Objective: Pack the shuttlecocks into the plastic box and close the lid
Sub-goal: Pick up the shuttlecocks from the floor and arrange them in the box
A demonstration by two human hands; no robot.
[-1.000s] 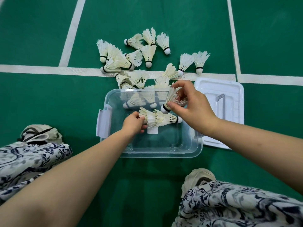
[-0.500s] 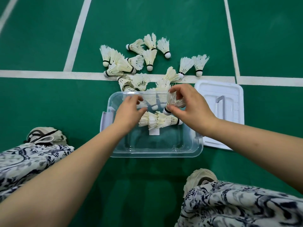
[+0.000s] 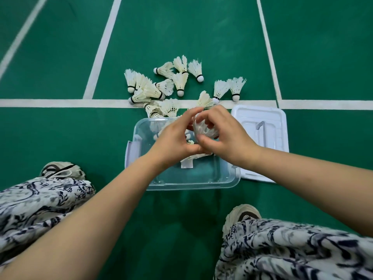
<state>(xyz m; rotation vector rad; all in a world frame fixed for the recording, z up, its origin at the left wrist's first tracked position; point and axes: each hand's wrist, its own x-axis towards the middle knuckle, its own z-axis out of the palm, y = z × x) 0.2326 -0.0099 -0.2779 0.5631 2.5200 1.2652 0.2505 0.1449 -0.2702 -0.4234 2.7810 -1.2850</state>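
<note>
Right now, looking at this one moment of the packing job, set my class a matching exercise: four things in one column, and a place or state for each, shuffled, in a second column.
Things
1. plastic box
2. lid
3. loose shuttlecocks
4. right hand

Places or states
A. lying flat on the floor, right of the box
B. scattered beyond the box, around the white court line
C. holding a shuttlecock above the box
D. open on the green floor, between the person's feet

Pairs: 1-D, 2-A, 3-B, 4-C
</note>
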